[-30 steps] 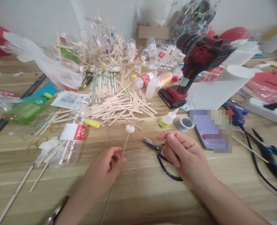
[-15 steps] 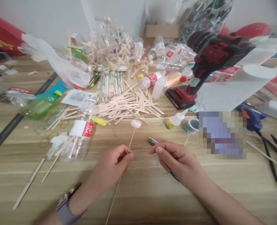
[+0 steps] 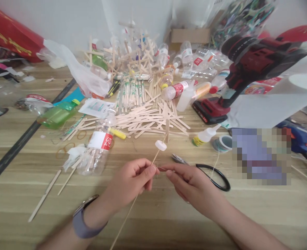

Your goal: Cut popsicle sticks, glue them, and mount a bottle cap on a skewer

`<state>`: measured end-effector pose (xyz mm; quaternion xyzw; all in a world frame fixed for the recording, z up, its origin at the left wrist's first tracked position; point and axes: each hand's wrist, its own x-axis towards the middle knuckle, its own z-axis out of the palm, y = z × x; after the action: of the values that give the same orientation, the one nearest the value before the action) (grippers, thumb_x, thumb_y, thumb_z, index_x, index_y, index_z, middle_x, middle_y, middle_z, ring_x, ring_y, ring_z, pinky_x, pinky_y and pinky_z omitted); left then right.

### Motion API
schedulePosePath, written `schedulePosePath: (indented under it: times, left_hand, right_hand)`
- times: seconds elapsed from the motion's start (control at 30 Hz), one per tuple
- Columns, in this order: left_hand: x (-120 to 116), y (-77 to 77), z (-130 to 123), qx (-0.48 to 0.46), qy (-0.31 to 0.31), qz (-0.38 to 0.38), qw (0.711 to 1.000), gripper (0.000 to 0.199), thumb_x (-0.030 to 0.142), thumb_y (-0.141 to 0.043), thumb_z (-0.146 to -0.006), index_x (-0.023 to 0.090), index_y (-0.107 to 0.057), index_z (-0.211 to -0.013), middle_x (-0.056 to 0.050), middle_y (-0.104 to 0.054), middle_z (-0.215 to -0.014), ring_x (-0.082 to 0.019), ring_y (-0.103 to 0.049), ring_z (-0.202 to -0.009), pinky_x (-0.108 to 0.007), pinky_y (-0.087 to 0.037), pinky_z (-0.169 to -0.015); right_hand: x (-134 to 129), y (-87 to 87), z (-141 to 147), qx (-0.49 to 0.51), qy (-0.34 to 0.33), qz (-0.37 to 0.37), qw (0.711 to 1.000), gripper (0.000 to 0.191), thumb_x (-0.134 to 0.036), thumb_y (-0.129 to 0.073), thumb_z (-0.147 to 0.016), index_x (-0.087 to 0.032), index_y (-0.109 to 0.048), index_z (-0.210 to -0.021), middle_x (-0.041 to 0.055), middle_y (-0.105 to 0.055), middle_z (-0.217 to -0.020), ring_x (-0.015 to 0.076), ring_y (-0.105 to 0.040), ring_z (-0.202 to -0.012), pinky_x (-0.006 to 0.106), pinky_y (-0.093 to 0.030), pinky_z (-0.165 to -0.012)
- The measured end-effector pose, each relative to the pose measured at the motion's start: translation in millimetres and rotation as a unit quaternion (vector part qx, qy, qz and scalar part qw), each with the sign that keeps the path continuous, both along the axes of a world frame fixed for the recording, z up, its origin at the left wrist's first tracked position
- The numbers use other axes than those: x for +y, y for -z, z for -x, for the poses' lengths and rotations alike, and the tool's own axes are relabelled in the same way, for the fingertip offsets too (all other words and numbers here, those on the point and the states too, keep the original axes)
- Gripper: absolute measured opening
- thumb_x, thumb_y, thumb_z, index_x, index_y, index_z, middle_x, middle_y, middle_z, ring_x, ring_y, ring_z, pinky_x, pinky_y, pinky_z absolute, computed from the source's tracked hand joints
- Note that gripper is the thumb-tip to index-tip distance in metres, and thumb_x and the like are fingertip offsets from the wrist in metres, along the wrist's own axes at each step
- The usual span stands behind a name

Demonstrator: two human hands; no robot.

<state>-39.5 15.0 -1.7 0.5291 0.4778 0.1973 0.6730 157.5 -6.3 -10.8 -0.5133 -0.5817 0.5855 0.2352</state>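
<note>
My left hand [image 3: 135, 178] pinches a thin wooden stick [image 3: 125, 217] that slants from the bottom edge up to a white round cap [image 3: 161, 145]. Beyond the cap a flat wooden piece [image 3: 167, 131] stands at the stick's upper end. My right hand [image 3: 188, 182] is right beside the left fingertips, its fingers pinched on what looks like a fine thread [image 3: 163, 169]. Scissors [image 3: 216, 177] with black handles lie behind the right hand. A spool [image 3: 223, 143] with a loose strand of string is at the right, near a small glue bottle [image 3: 203, 136].
Loose craft sticks [image 3: 148, 119] are heaped in the middle. A clear bottle [image 3: 98, 152] lies at the left, a green bottle [image 3: 59, 114] farther left. At the right stand a red drill [image 3: 257, 66] and a blue glue gun [image 3: 296, 135].
My right hand has moved left to meet my left fingertips. The stick's top with the cap has tilted rightward, showing the flat piece. The scissors' handles have come into sight. The view has shifted.
</note>
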Motion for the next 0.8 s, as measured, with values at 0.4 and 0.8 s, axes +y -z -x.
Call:
schedulePosePath:
  times: [0.4, 0.8]
  left_hand:
    - [-7, 0.0, -6, -0.007, 0.092, 0.045, 0.995, 0.037, 0.052, -0.051, -0.088, 0.017, -0.061, -0.085, 0.005, -0.051, -0.055, -0.009, -0.036, -0.049, -0.023, -0.026, -0.049]
    - [-14, 14.8, -17, -0.191, -0.036, 0.187, 0.963, 0.049, 0.063, -0.055, -0.086, 0.015, -0.068, -0.088, -0.002, -0.059, -0.077, -0.008, -0.038, -0.056, -0.021, -0.03, -0.051]
  right_hand:
    - [2, 3.0, -2, 0.26, 0.178, 0.17, 0.934, 0.049, -0.048, -0.068, -0.083, -0.017, -0.062, -0.121, -0.0078, -0.043, -0.052, 0.0081, -0.028, -0.049, 0.025, -0.017, -0.049]
    - [-1, 3.5, 1, 0.353, 0.131, 0.221, 0.9, 0.029, -0.044, -0.073, -0.08, -0.017, -0.061, -0.079, -0.0029, -0.056, -0.054, 0.0049, -0.023, -0.044, 0.022, -0.013, -0.044]
